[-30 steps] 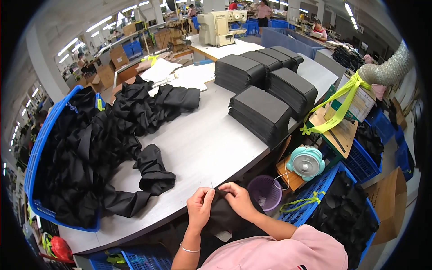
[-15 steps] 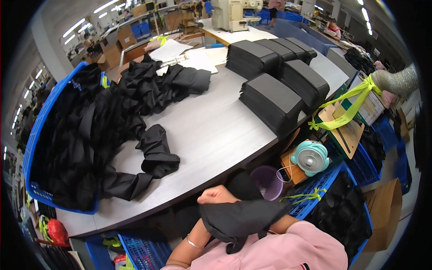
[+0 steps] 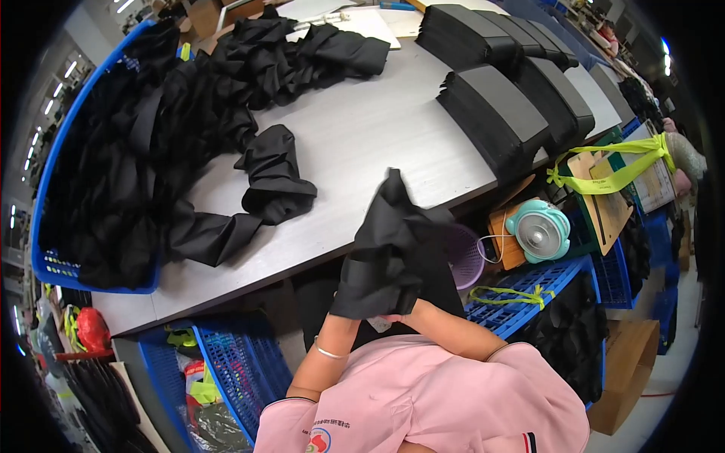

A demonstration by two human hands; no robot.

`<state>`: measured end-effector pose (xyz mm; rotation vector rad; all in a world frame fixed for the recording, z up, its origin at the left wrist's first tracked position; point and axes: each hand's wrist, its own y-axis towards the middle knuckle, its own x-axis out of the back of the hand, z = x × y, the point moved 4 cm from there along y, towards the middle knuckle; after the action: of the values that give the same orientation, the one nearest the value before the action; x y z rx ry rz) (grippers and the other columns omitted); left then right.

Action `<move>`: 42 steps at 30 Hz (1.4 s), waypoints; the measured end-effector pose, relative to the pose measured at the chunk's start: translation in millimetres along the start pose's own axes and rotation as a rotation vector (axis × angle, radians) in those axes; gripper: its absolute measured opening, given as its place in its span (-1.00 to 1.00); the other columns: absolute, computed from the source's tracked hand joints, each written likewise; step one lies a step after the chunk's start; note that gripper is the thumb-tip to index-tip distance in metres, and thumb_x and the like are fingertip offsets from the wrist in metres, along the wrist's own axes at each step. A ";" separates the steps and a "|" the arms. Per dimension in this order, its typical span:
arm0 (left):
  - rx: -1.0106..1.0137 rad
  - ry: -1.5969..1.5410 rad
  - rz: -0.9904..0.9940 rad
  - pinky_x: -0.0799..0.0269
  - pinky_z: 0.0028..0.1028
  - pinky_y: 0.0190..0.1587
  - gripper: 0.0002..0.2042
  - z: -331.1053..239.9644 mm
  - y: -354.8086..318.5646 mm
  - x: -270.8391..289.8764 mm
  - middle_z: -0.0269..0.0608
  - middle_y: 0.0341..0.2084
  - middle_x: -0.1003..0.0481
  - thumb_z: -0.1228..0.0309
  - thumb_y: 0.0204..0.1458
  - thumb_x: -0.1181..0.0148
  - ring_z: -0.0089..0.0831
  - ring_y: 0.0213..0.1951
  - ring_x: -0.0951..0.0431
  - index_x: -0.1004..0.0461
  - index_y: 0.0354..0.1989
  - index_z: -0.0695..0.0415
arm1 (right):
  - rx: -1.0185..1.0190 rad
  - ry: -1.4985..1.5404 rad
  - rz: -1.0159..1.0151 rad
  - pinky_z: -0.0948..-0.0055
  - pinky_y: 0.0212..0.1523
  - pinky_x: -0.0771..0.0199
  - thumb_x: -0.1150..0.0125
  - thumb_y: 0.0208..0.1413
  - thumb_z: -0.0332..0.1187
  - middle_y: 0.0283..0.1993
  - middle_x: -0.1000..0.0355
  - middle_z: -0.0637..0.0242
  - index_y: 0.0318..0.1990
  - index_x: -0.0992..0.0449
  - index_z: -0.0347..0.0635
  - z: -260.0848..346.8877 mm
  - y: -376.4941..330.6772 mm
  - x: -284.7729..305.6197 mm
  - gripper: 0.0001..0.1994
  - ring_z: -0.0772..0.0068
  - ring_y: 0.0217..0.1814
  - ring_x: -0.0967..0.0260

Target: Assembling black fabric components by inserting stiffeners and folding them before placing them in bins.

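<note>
A black fabric piece (image 3: 389, 249) is raised over my lap at the table's near edge, its pointed top reaching over the tabletop. Both my hands go into or behind its lower end, so the fingers are hidden. My left forearm (image 3: 326, 351), with a silver bangle, runs up to the cloth's lower left corner. From the other side my right forearm (image 3: 445, 326) meets its lower right. Whether the cloth wraps round the hands or is gripped, I cannot tell. Nearest on the table lies a crumpled black fabric strip (image 3: 276, 177), joined to or touching a larger heap (image 3: 189, 128).
At left a blue basket (image 3: 47, 189) is tipped toward the grey table (image 3: 355, 143). Stacks of flat black pieces (image 3: 495, 106) stand at the right. Beside the table are a purple bin (image 3: 464, 257), a teal fan (image 3: 538, 230) and a blue crate (image 3: 513, 298) with black cloth.
The view has tilted downward. The fabric has gone from lying across my right arm to standing up before me. My left hand, a bare fist earlier, is now covered by it.
</note>
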<state>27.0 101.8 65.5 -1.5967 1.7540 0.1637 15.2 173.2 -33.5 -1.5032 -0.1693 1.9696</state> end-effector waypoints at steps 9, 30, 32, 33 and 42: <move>-0.321 0.419 -0.372 -0.39 -0.26 0.13 -0.52 -2.4 39.7 -0.4 0.01 -0.05 -0.50 0.38 0.01 -0.21 -0.22 0.02 -0.51 -0.39 0.15 0.24 | -0.101 -0.385 -0.060 0.40 -0.72 -0.35 0.03 0.32 -0.08 -0.62 -0.35 0.24 -0.07 -0.46 -0.11 -16.4 -28.3 4.6 -0.69 0.36 -0.71 -0.31; -0.409 0.272 0.021 -0.23 -0.30 0.29 -0.21 12.2 -2.8 18.0 -0.04 0.26 -0.31 0.30 -0.11 -0.38 -0.22 0.22 -0.36 -0.20 0.35 0.20 | 1.081 -1.647 -0.497 0.22 -0.04 -0.36 -0.35 -0.03 -0.42 -0.18 -0.46 0.20 -0.35 -0.51 -0.31 136.0 -93.9 -91.5 -0.84 0.08 -0.12 -0.40; -0.437 0.347 0.017 -0.23 -0.30 0.29 -0.23 3.6 -8.3 23.6 -0.05 0.25 -0.31 0.31 -0.10 -0.37 -0.23 0.23 -0.35 -0.21 0.34 0.20 | 1.040 -1.630 -0.365 0.35 -0.10 -0.35 -0.28 0.07 -0.45 -0.28 -0.46 0.25 -0.40 -0.51 -0.34 135.9 -93.0 -91.1 -0.88 0.25 -0.20 -0.41; -0.440 0.379 0.016 -0.22 -0.30 0.29 -0.24 -2.5 -10.6 30.4 -0.06 0.25 -0.31 0.31 -0.09 -0.36 -0.23 0.23 -0.35 -0.21 0.34 0.20 | 0.806 -1.385 -0.143 0.42 -0.12 -0.33 -0.25 0.11 -0.46 -0.29 -0.45 0.29 -0.40 -0.52 -0.35 132.2 -91.4 -86.1 -0.87 0.36 -0.22 -0.38; -0.423 0.824 0.148 -0.21 -0.32 0.31 -0.34 22.5 -29.4 31.2 -0.10 0.24 -0.32 0.34 -0.02 -0.31 -0.26 0.24 -0.33 -0.26 0.30 0.18 | 0.699 -0.453 -0.098 0.53 -0.05 -0.40 -0.10 0.32 -0.31 -0.20 -0.50 0.37 -0.26 -0.53 -0.23 164.4 -84.3 -61.3 -0.81 0.57 -0.21 -0.42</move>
<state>64.8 82.7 42.1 -2.0026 2.6002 -0.0802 -90.1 249.9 111.1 -0.5911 0.2345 1.9689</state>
